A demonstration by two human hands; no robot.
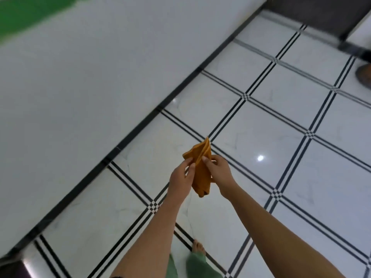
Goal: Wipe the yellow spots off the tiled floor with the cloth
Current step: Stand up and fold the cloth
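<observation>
I hold an orange-yellow cloth (pixel 201 169) in the air in front of me, folded into a long narrow shape with one corner pointing up. My left hand (pixel 180 179) pinches its left edge and my right hand (pixel 219 173) pinches its right edge near the top. Below lies the white tiled floor (pixel 257 125) with black double lines between tiles. No yellow spots show on the tiles in this view.
A white wall (pixel 90 77) with a black skirting line (pixel 140 125) runs along the left. My bare foot (pixel 198 247) and green trouser legs stand at the bottom. A dark doorway or mat (pixel 321 11) lies at the top right, and a brown object (pixel 364 74) at the right edge.
</observation>
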